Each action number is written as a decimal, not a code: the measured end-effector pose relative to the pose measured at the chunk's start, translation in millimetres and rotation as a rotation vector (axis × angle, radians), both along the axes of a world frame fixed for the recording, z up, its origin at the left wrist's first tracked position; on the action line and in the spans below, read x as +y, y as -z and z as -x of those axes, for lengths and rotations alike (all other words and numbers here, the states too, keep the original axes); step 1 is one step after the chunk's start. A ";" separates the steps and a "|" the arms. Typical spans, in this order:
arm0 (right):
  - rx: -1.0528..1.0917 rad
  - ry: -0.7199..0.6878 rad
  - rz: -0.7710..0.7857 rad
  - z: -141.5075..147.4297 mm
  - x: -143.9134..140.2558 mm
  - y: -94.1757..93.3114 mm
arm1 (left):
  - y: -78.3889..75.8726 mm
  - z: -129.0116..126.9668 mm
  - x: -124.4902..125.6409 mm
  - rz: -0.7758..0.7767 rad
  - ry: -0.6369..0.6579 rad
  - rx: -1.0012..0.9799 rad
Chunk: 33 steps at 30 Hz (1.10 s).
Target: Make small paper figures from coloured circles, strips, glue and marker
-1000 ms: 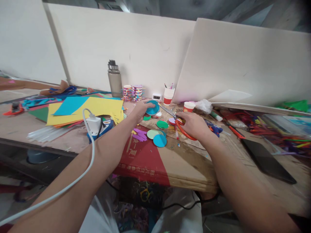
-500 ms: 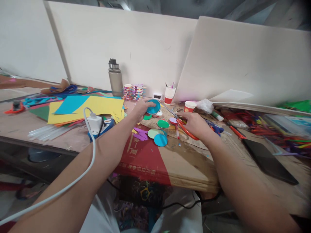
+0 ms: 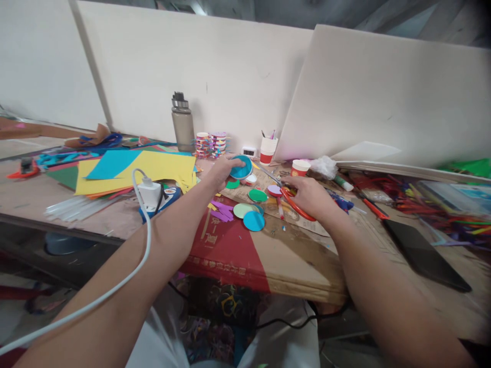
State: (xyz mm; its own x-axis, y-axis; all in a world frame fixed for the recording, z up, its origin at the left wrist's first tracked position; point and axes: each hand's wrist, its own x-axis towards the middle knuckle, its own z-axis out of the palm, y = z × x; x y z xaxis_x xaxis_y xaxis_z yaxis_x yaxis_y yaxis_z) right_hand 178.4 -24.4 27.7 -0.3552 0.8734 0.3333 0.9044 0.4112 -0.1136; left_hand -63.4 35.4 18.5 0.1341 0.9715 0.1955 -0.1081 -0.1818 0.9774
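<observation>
My left hand (image 3: 227,171) is closed on the edge of a round blue paper piece (image 3: 241,168), thumb on top. A darker line runs round the piece's border. In my right hand (image 3: 304,190) are scissors (image 3: 294,203) with orange handles, their metal blades pointing up and left at the blue piece's right edge. Whether the blades touch it I cannot tell. Below the hands lie a green disc (image 3: 258,195), a pale green disc (image 3: 243,210), a blue disc (image 3: 253,221) and purple paper strips (image 3: 222,210). A lilac disc (image 3: 274,190) lies beside the scissors.
Yellow paper sheets (image 3: 164,166) and a power strip (image 3: 169,197) with a white plug lie left. A grey bottle (image 3: 182,122), two decorated cups (image 3: 218,145) and a pen cup (image 3: 268,149) stand behind. Right are a paper cup (image 3: 299,167) and a dark phone-like slab (image 3: 425,253).
The blue piece has tilted slightly in my left hand. Both hands and the scissors stay almost where they were.
</observation>
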 end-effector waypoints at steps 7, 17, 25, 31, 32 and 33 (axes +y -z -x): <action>-0.084 0.063 -0.026 2.9 -3.0 -0.2 | 2.1 0.2 1.2 -0.007 0.030 0.060; -0.167 0.131 -0.103 7.0 -5.4 1.4 | -9.3 -7.9 -12.5 0.028 0.053 0.024; -0.154 0.075 -0.116 7.7 -3.6 3.0 | -7.9 -9.3 -12.1 0.054 0.057 0.013; -0.158 0.089 -0.134 7.3 -5.5 3.6 | -10.1 -12.1 -14.9 0.069 0.047 -0.020; -0.156 0.087 -0.139 7.2 -5.7 3.6 | -10.2 -12.4 -15.0 0.066 0.047 -0.025; -0.153 0.085 -0.141 7.1 -5.8 3.7 | -10.3 -12.6 -15.1 0.063 0.047 -0.027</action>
State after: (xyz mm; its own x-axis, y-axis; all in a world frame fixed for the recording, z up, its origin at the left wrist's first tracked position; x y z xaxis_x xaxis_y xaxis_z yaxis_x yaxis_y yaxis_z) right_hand 171.3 -30.3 24.0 -0.3382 0.8509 0.4020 0.9388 0.3348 0.0811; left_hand -50.8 20.3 28.8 0.1752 0.9748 0.1381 -0.1418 -0.1138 0.9833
